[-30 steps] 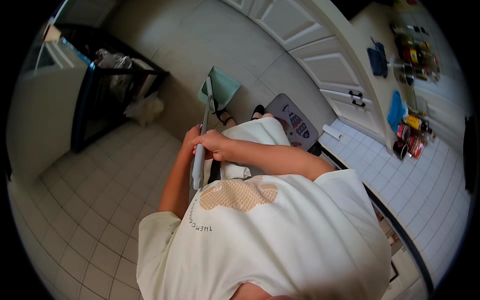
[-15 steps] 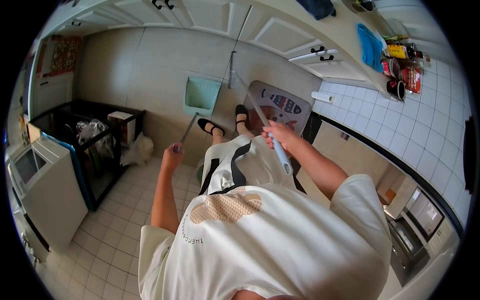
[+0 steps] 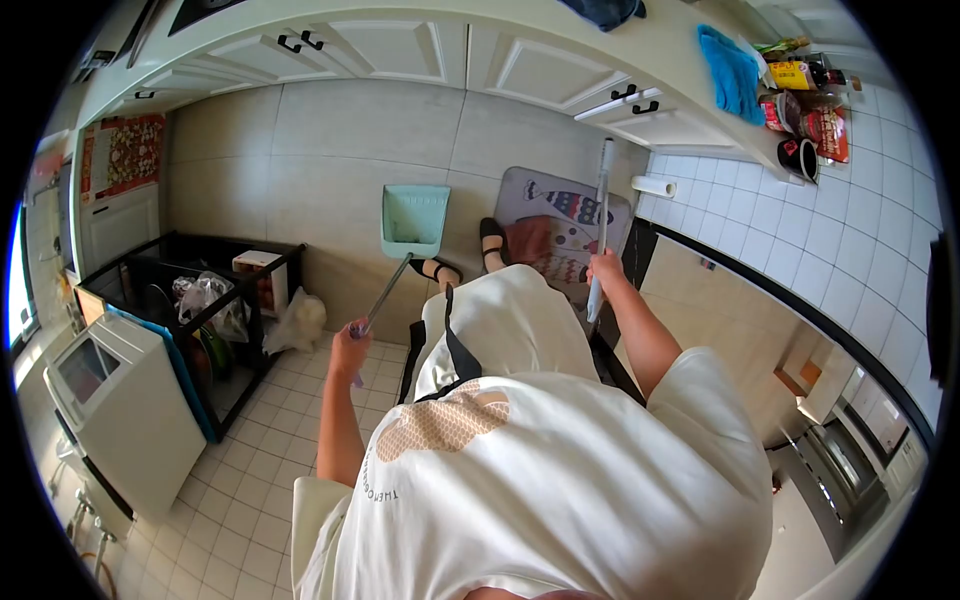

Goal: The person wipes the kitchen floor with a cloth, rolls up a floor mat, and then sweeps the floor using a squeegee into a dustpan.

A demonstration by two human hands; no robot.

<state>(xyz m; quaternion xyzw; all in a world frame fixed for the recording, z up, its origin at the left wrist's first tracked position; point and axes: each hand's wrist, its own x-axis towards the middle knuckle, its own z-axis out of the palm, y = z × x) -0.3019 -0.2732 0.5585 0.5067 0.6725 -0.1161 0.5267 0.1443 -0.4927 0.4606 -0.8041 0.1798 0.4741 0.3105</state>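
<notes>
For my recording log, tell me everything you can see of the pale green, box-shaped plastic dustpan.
The pale green dustpan looks like smooth plastic: a squarish tray with raised sides, its wide mouth facing away from the person. A thin, grey, metallic-looking handle slants from its rear up to the bare left hand, whose fingers close around it. The tray sits just ahead of the black left shoe, apparently resting on the grey tiled floor. Any contents are too small to identify.

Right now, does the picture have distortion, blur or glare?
Head view: wide-angle distortion bends the cabinets, and the corners go black; the dustpan looks fairly sharp; soft shadows cross the shirt; a bright strip glares at far left.
</notes>
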